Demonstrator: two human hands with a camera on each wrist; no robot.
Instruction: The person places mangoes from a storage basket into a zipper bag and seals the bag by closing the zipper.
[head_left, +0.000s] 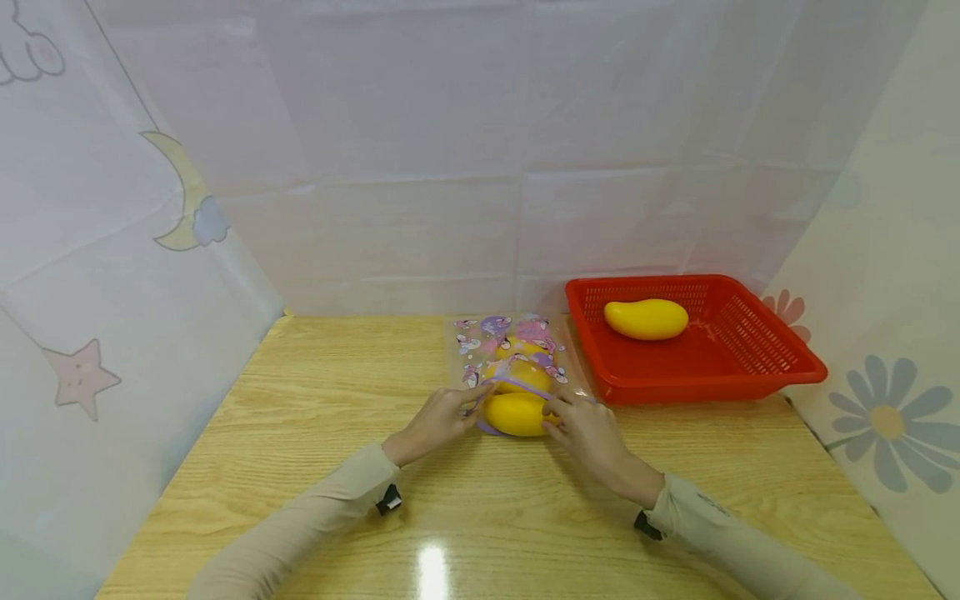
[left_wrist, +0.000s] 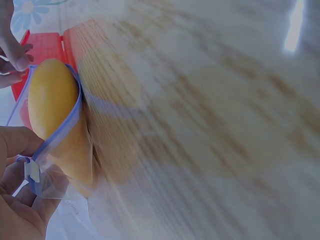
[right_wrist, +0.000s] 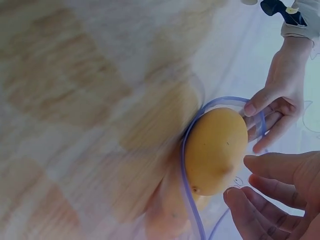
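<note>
A clear zip bag [head_left: 468,337] with pink and purple cartoon prints lies on the table, its purple-edged mouth toward me. Two yellow mangoes show through its film, and another mango [head_left: 517,415] sits in the open mouth. My left hand [head_left: 438,423] pinches the bag's left edge; in the left wrist view, its thumb and fingers are close around the white slider [left_wrist: 32,171]. At the opposite end of the front mango is my right hand [head_left: 596,437], its fingers bent loosely. In the right wrist view, a gap shows between its fingertips [right_wrist: 235,196] and thumb, with nothing pinched there.
A red plastic basket [head_left: 611,387] stands at the back right, close beside the bag, with one more mango [head_left: 647,320] inside. The wood-grain table [head_left: 337,358] meets a pale cloth wall [head_left: 390,242] behind. Printed side walls flank it.
</note>
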